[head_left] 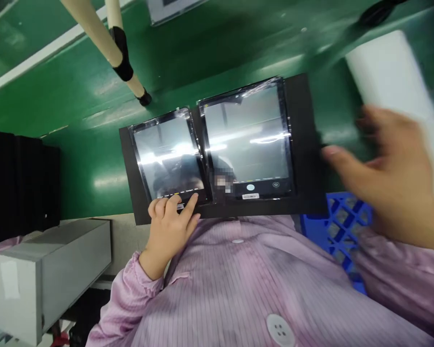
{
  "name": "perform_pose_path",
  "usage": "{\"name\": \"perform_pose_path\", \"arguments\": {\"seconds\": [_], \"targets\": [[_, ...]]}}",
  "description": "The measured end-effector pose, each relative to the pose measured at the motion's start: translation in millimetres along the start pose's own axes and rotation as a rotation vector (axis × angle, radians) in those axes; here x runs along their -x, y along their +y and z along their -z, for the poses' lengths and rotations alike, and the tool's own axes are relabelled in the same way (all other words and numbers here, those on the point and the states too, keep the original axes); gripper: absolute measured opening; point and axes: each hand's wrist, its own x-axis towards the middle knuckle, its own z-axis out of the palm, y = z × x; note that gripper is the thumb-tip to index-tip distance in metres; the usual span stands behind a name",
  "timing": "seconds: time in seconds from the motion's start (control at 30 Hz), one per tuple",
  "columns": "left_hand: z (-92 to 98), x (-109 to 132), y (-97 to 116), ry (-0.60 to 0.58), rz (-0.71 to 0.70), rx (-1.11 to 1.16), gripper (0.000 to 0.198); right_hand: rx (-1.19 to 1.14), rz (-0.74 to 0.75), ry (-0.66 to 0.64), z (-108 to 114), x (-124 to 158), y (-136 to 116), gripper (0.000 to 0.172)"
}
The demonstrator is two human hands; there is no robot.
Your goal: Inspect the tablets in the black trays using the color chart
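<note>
Two tablets lie side by side on a black mat (pixel 309 144) at the table's near edge. My left hand (pixel 173 224) rests on the lower edge of the left tablet (pixel 168 149), its index finger stretched toward the screen and the other fingers loosely bent. Beside it, the right tablet (pixel 248 135) shows a camera screen with a round white button, and shiny film seems to cover both. My right hand (pixel 394 164) is lifted right of the mat, slightly blurred, thumb and fingers apart. Close behind that hand is a white box-like object (pixel 394 67), also blurred.
Cream pipes with black joints (pixel 123 53) stand on the green table (pixel 94 168) at upper left. Black stacked objects (pixel 21 188) are at the left edge, above a grey metal box (pixel 58 270). A blue plastic crate (pixel 343 226) sits below the table edge at right.
</note>
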Motion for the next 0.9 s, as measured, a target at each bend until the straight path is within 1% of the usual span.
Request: {"name": "perform_pose_path", "arguments": {"seconds": [0.07,0.1,0.17,0.23,0.27,0.3,0.37,0.43,0.5,0.53,0.6,0.67,0.7,0.73,0.8,0.9], "targets": [[0.8,4,-11,-0.022,0.027,-0.007,0.050,-0.178,-0.029,-0.115,-1,9,-22,0.097],[0.8,6,-19,-0.026,0.060,-0.014,0.060,-0.226,-0.029,-0.170,-3,12,-30,0.100],[-0.9,9,-36,-0.016,0.152,-0.022,0.085,-0.271,-0.017,-0.225,-5,17,-40,0.099],[-3.4,12,-50,0.003,0.237,0.009,0.107,-0.277,-0.016,-0.243,-7,19,-44,0.097],[-3.9,13,-55,0.003,0.267,0.043,0.114,-0.273,-0.022,-0.247,-7,20,-45,0.098],[-3.7,13,-58,-0.001,0.298,0.082,0.118,-0.265,-0.035,-0.239,-8,20,-46,0.100],[-0.8,14,-60,-0.032,0.383,0.168,0.121,-0.251,-0.066,-0.219,-8,20,-47,0.102],[3.4,14,-60,-0.070,0.516,0.275,0.121,-0.275,-0.073,-0.211,-8,19,-47,0.103],[6.2,11,-61,-0.067,0.678,0.469,0.120,-0.343,-0.076,-0.219,-7,18,-46,0.103],[6.4,9,-62,-0.029,0.766,0.609,0.118,-0.380,-0.081,-0.221,-7,17,-46,0.103],[5.1,3,-65,0.124,0.959,0.929,0.104,-0.431,-0.103,-0.204,-7,16,-46,0.101],[3.7,-5,-67,0.291,1.131,1.189,0.083,-0.434,-0.132,-0.176,-9,17,-47,0.095],[3.6,-10,-68,0.345,1.189,1.268,0.072,-0.423,-0.147,-0.167,-10,17,-48,0.092],[4.1,-15,-68,0.371,1.216,1.324,0.062,-0.413,-0.160,-0.159,-11,17,-48,0.090],[6.4,-25,-66,0.373,1.204,1.404,0.049,-0.404,-0.164,-0.143,-13,15,-49,0.086],[11.0,-35,-57,0.356,1.156,1.509,0.047,-0.349,-0.152,-0.032,-13,8,-56,0.083]]}}
